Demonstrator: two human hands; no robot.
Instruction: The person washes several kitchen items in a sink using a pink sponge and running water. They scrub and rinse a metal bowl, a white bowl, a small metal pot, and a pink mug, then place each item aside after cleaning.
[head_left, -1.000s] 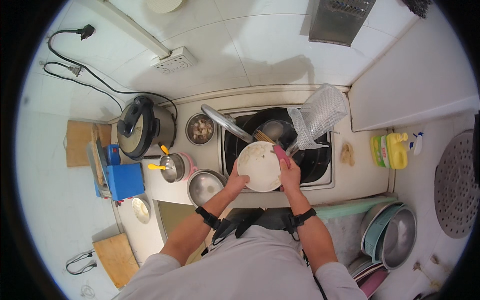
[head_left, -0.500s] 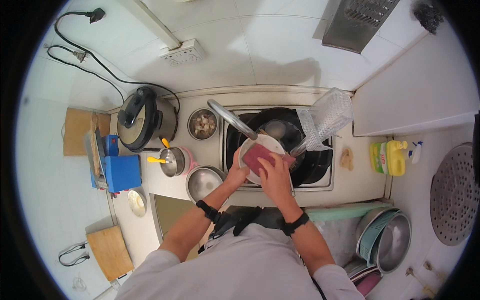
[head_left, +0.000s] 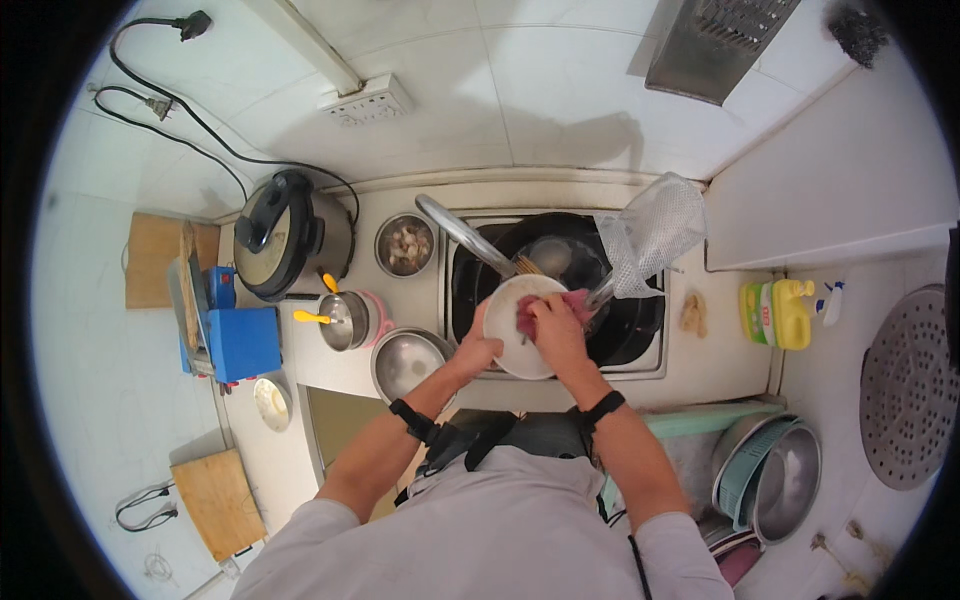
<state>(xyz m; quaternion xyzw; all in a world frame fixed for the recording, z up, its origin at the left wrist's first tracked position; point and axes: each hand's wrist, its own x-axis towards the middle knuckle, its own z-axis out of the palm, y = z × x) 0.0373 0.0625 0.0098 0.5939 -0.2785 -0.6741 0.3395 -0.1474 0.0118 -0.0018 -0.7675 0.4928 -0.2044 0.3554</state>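
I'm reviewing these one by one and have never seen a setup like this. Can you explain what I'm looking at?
There is no machine here, just a person's two bare hands with dark straps at the wrists. Every picture comes from one wide fisheye camera worn on the head, looking down, so straight edges bend near the rim; left in the picture is the person's left.

The left hand holds a white bowl by its side. The right hand holds a pink cloth against the inside of the bowl. Both are over the near part of a sink with a curved metal faucet.

On the counter to the left are a lidded electric cooker and steel bowls; to the right stands a yellow jug.
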